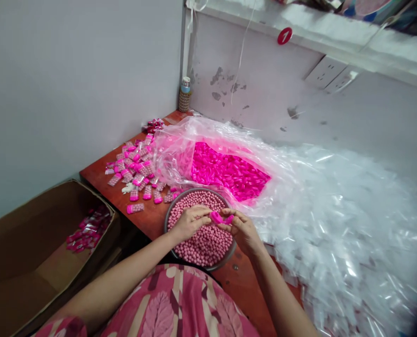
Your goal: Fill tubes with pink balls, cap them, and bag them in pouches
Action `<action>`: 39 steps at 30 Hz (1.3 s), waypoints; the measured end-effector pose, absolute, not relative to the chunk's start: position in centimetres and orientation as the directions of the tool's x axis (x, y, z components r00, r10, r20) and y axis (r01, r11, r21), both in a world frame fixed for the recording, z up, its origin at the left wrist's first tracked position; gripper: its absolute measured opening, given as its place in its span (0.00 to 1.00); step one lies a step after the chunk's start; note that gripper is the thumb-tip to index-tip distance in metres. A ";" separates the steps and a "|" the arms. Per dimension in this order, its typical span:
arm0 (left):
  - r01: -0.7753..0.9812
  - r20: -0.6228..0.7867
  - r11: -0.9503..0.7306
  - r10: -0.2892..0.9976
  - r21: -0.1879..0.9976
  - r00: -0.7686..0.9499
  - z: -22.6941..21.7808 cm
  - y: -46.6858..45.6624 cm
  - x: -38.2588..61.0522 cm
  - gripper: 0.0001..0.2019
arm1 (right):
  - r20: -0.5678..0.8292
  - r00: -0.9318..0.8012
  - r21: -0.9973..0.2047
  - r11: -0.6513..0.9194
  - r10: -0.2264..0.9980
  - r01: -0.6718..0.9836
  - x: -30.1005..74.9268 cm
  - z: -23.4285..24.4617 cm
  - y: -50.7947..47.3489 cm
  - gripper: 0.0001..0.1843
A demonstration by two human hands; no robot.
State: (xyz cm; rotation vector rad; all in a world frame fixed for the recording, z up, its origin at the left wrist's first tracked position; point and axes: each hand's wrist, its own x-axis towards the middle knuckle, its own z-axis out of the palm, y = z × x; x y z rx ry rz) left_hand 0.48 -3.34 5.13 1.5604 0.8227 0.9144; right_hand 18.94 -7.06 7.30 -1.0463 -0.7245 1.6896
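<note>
A round metal bowl [168,211] full of small pink balls [204,243] stands at the table's near edge. Over it my left hand [190,222] and my right hand [242,230] meet, fingers pinched together on a bright pink plastic piece [218,217]. Beyond the bowl lies a clear plastic bag [180,150] open on a heap of bright pink plastic pieces [229,171]. Left of the bag, several filled clear packets with pink ends [134,168] are scattered on the wooden table [152,220].
A large heap of empty clear plastic sleeves [342,224] covers the table's right side. A cardboard box [29,262] at the left, below the table, holds several filled packets [87,231]. A small bottle [185,94] stands in the wall corner.
</note>
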 end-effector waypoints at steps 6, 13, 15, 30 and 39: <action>0.075 0.143 -0.201 0.871 0.977 0.470 5.7 -4.0 0.8 0.12 | -0.401 -0.376 -0.739 -0.537 0.836 -0.406 17.9 8.3 -6.6 0.17; 0.057 0.115 -0.153 0.899 0.987 0.423 6.1 -4.3 1.1 0.11 | -0.465 -0.321 -0.727 -0.562 0.825 -0.395 16.7 7.0 -6.7 0.15; 0.052 0.130 -0.164 0.907 0.985 0.400 6.0 -4.4 1.2 0.10 | -0.468 -0.293 -0.729 -0.551 0.834 -0.406 16.5 6.3 -6.7 0.14; 0.012 -0.103 0.106 0.982 0.994 -0.157 4.6 5.8 -9.1 0.19 | -0.488 -0.203 -0.738 -0.526 0.849 -0.423 14.2 3.7 -4.4 0.20; 0.398 0.137 -0.082 0.984 0.914 -0.111 4.6 9.5 -13.6 0.23 | -0.167 0.043 -0.870 -0.167 0.985 0.464 18.6 -0.7 -4.0 0.15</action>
